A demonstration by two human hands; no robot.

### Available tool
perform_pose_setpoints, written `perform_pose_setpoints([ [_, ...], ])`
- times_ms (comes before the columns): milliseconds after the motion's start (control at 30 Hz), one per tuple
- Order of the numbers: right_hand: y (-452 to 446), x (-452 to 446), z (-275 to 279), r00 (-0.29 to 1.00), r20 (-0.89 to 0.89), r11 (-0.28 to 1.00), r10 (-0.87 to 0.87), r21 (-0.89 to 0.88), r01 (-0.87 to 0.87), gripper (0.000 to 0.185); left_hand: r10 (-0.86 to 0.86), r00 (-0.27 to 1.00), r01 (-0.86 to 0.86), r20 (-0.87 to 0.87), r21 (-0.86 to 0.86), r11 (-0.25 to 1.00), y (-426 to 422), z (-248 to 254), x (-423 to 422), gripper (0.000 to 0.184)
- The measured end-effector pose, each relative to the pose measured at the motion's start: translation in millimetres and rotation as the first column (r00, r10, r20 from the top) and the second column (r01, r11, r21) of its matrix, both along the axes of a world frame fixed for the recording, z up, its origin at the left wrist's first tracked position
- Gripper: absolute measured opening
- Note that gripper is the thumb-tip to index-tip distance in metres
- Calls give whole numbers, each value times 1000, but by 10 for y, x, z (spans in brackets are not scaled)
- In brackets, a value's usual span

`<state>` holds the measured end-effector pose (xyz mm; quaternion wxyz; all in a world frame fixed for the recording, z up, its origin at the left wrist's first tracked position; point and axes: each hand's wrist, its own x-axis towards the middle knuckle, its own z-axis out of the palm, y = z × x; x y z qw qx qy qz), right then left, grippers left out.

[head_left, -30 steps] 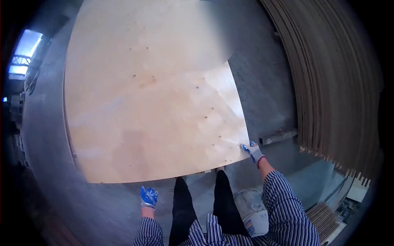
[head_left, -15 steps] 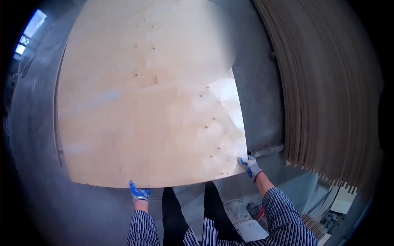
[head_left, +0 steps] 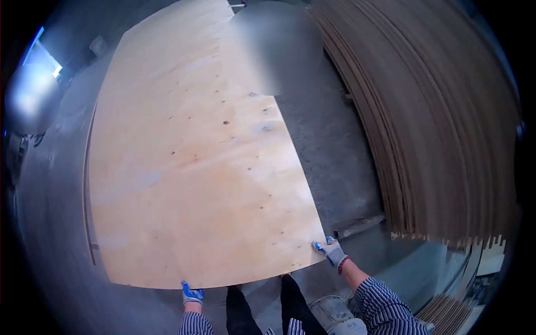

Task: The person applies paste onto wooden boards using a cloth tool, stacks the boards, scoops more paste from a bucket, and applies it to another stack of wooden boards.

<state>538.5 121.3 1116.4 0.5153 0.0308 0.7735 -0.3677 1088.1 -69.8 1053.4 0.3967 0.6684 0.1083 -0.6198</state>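
Note:
A large pale plywood sheet (head_left: 190,184) with several dark knots stretches away in front of me. My left hand (head_left: 192,293), in a blue and white work glove, grips its near edge left of my legs, thumb on top and fingers hidden beneath. At the near right corner my right hand (head_left: 331,250), gloved the same way, holds the sheet with the thumb over the face. Part of the far right side of the sheet is lost in a blurred patch.
To the right stands a tall stack of brown boards (head_left: 424,128) with uneven near ends. A wooden strip (head_left: 360,224) lies on the floor beside the stack. Close to my legs is a bucket (head_left: 330,310). Thin wooden pieces (head_left: 446,312) lie at the lower right.
The plywood sheet and both hands have shifted lower in view, and more of the sheet's far end now shows. Both hands keep their hold on it.

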Motion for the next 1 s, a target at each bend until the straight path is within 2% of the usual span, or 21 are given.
perform_pose_setpoints([
  [67,47,84,-116,994,-64,996,91,-8,-92,51,3,994,-10,-113,-55,998,-38,-60,67,52],
  [100,97,174,-111,999,-35,999,40,-29,-41,58,-9,992,1,-126,-59,998,-23,-76,121,53],
  [133,170,284,-133,999,-45,999,29,-45,-31,58,-21,991,11,-135,-75,997,-2,-99,170,53],
  [200,223,396,-192,953,-302,984,14,-166,-67,63,4,993,-14,-117,-88,996,135,-279,289,55],
  [267,237,552,10,920,-390,972,-36,-229,-59,55,30,988,-49,-153,-121,991,203,-347,405,55],
  [333,249,748,316,970,-236,978,48,-185,-93,50,3,986,-22,-166,-114,993,212,-336,563,53],
  [400,292,1116,714,985,-164,981,-53,-191,21,42,-14,970,-29,-244,-170,985,252,-255,844,52],
  [433,279,1327,960,982,-159,972,-97,-230,59,34,-1,960,-34,-280,-119,992,289,-182,1036,52],
  [500,361,1738,1039,975,-158,962,-157,-247,115,29,31,946,-60,-323,-79,995,277,-129,1452,52],
  [567,394,2058,1103,967,-132,939,-218,-300,171,27,-117,959,84,-258,-133,988,249,-247,1838,54],
  [600,443,2194,1094,959,-100,917,-264,-333,218,25,-95,959,61,-268,-132,989,248,-220,2032,54],
  [667,418,2426,970,945,-184,945,-270,-241,223,23,-275,902,206,-333,-229,951,108,130,2337,60],
  [700,261,2497,995,949,-193,950,-248,-242,199,23,-248,870,159,-427,-233,959,-115,282,2569,69],
  [733,175,2642,1132,948,-148,944,-282,-217,247,22,-292,802,35,-522,-446,894,-439,172,2996,79],
  [767,65,2733,1301,943,-104,937,-317,-190,294,21,-243,861,-31,-447,-522,852,-809,645,3153,79],
  [800,194,2687,1123,927,-125,927,-354,-183,329,18,-295,885,67,-359,-530,845,-1073,773,3485,80],
  [833,41,2733,1282,920,-79,914,-384,-176,367,16,-224,960,139,-170,-407,903,-1285,707,3647,81],
  [900,-363,2714,1599,918,-36,914,-395,-111,389,12,-203,969,132,-138,-403,906,-1551,799,3482,80],
  [933,-293,2508,1416,915,-45,914,-400,-99,394,12,-178,979,122,-100,-412,903,-1525,716,3336,78],
  [967,-166,2357,941,953,-39,952,-300,-69,297,13,-182,980,133,-84,-407,904,-1476,662,3264,78],
  [1000,-197,2302,768,980,-29,980,-196,-42,195,14,-175,978,115,-111,-413,903,-1368,611,3132,74],
])
